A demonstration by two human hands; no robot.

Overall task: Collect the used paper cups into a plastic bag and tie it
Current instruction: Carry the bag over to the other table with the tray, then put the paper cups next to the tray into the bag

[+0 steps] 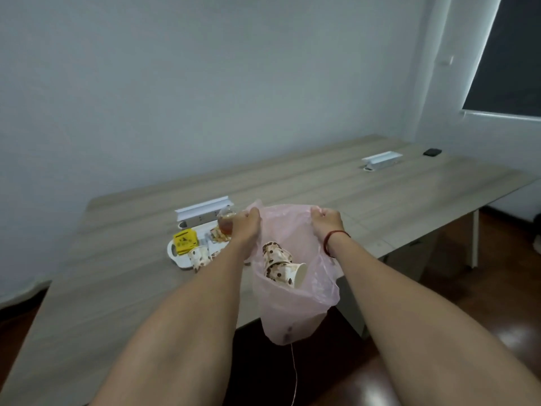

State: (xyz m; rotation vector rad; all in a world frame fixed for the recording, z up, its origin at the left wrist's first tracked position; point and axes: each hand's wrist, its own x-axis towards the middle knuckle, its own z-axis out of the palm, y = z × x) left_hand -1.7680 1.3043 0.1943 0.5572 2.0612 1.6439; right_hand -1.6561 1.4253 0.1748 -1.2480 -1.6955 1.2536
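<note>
Pale wall (175,83), long wooden table (322,183), dark glossy floor (351,376).

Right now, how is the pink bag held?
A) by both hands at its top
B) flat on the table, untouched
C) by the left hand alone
A: the left hand and the right hand each grip the top of the pink bag, which hangs with spotted cups inside.

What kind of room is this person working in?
Probably an office meeting room: a long wood-grain table with two white socket boxes set into it, a bare white wall, and a dark blind at the window.
</note>
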